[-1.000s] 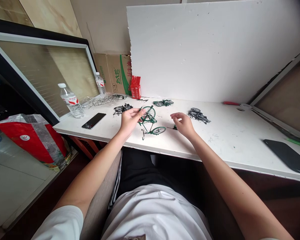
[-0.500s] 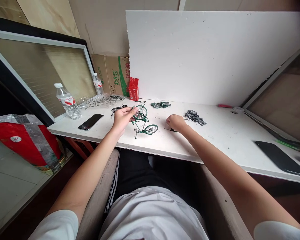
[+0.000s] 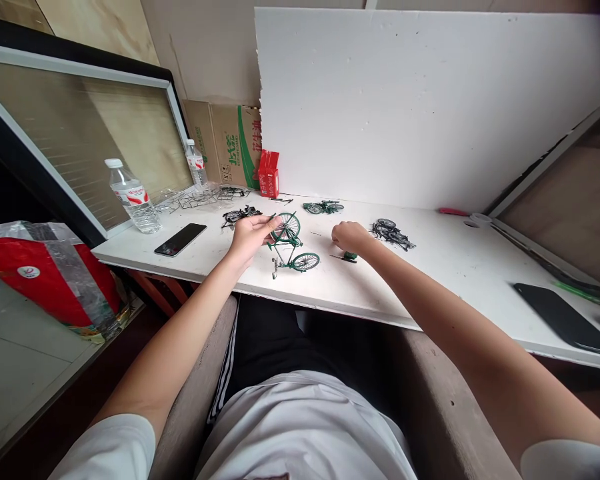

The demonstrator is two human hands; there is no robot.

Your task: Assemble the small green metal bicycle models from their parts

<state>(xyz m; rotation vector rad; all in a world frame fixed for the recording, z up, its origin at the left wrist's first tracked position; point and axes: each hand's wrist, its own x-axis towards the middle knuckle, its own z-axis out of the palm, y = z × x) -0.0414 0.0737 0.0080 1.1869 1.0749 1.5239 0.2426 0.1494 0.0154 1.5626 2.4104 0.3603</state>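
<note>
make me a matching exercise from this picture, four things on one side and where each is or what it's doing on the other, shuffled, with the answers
Column one
1. left hand
2. right hand
3. small red box
4. red bag

Column two
A. at the back of the table, by the cardboard box
B. holding a green toy bike
C. beyond the table's left end
D. near a small green part lying on the table

Right pairs: 1-B, 2-D, 3-A, 4-C

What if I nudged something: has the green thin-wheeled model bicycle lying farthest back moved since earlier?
No, the green model bicycle keeps its place right of the small red cardboard box.
</note>
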